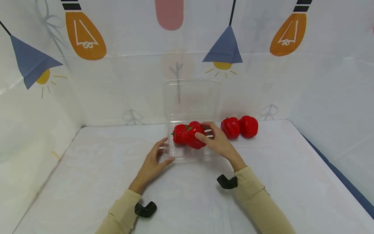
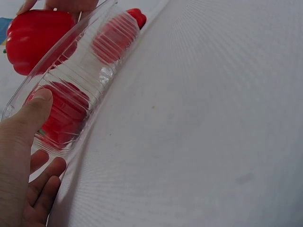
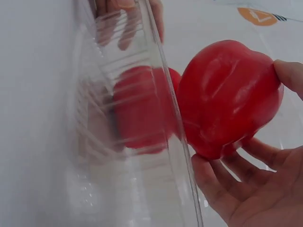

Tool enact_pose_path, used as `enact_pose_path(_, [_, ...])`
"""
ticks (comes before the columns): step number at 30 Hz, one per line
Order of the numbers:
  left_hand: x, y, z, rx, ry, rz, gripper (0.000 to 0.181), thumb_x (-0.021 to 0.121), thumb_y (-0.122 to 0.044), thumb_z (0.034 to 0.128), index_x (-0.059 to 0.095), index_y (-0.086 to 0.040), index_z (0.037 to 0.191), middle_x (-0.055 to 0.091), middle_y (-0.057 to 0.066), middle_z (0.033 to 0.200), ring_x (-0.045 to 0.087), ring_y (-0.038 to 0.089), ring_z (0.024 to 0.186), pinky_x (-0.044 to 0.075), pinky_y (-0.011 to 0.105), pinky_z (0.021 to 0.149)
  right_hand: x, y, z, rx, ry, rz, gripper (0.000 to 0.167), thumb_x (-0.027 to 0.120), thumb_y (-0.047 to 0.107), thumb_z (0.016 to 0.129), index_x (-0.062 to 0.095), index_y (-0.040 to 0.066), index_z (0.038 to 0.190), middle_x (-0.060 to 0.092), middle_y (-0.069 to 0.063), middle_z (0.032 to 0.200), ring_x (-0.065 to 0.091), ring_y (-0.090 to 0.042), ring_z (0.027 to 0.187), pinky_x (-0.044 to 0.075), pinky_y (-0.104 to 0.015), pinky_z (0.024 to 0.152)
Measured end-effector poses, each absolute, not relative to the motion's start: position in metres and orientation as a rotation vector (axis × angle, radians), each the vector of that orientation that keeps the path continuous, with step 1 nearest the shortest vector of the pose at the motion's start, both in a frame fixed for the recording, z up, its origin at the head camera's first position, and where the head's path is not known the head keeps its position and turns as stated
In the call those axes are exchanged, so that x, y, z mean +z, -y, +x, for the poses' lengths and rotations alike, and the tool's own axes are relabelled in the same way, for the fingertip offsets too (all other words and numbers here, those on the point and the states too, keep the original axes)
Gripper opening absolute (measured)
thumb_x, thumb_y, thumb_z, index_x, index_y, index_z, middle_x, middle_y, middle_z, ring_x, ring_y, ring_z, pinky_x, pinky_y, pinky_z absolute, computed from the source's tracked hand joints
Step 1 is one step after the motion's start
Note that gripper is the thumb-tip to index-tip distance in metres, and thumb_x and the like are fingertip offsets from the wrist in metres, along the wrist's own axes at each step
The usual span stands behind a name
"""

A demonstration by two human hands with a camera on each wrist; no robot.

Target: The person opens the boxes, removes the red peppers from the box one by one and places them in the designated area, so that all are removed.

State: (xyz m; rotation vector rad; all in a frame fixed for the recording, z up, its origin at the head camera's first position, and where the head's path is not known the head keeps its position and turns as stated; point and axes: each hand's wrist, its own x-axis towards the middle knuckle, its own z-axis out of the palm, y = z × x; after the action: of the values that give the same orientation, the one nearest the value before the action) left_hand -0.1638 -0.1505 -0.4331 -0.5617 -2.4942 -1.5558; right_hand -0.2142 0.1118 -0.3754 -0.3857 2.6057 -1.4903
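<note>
My right hand holds a red bell pepper with a green stem, thumb on the near side and fingers behind. The pepper is tilted above a clear plastic clamshell container whose lid stands raised at the back. Inside the container's left part lies another red bell pepper, partly hidden by the held one. At the front left corner, my left hand grips the container. Its thumb is against the clear wall, with the other fingers round the left side.
Two more red bell peppers, one beside the other, sit right of the container near the table's back edge. A white cloth covers the table. Behind it hangs a printed white curtain, close to the raised lid.
</note>
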Motion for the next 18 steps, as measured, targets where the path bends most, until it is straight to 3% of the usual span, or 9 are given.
enact_pose_path(18, [-0.432,0.150,-0.164,-1.561,2.518,-0.551,0.076,0.074,-0.013,0.0808,0.033,-0.014,0.145,0.052,0.022,0.127,0.056,0.037,0.114,0.045,0.048,0.101,-0.369,-0.138,-0.217,-1.538,-2.604,-0.347,0.064,0.065,0.045,0.085,0.037,0.022,0.138,0.047,-0.006,0.133,0.051,-0.030,0.115,0.055,-0.047,0.087])
